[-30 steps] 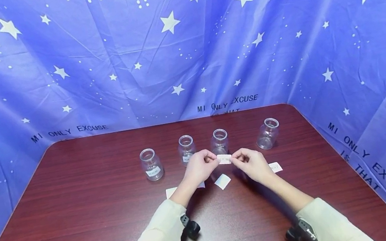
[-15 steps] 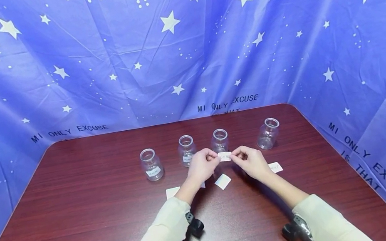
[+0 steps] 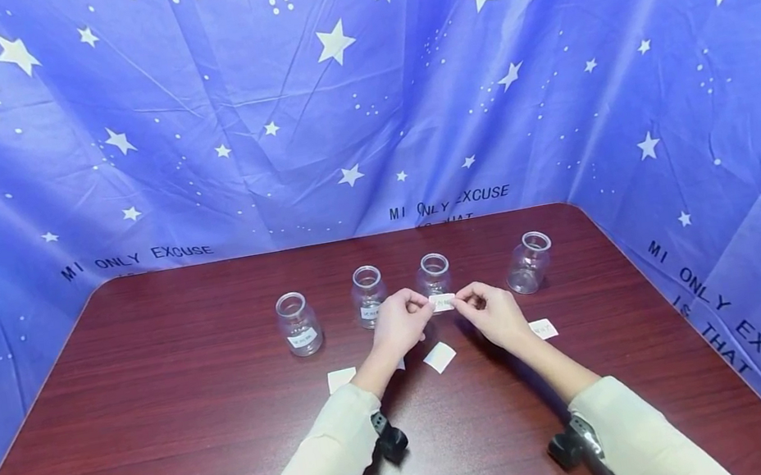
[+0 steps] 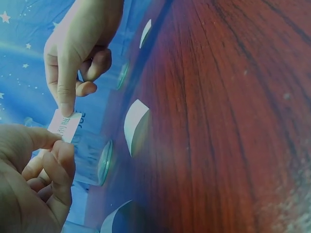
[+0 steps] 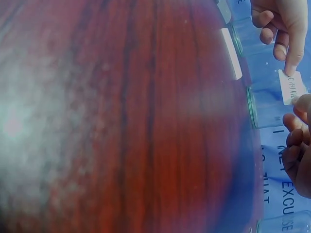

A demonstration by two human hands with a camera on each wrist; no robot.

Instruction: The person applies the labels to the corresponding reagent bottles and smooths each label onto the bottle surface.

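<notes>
A small white label with dark writing is stretched between both hands, in front of the third glass jar from the left. My left hand pinches its left end between thumb and finger. At the other end, my right hand pinches it the same way. The left wrist view shows the label close to the jar's side; whether it touches the glass I cannot tell. In the right wrist view, thumb and fingers hold opposite ends of the label.
Two jars to the left, one at the far left and its neighbour, bear white labels. A bare jar stands at right. Paper pieces and another label lie on the brown table. A starry blue curtain surrounds it.
Both hands have moved slightly forward, carrying the label up against the view of the third jar. The label's writing now faces the head camera more upright. Jars and papers stay put.
</notes>
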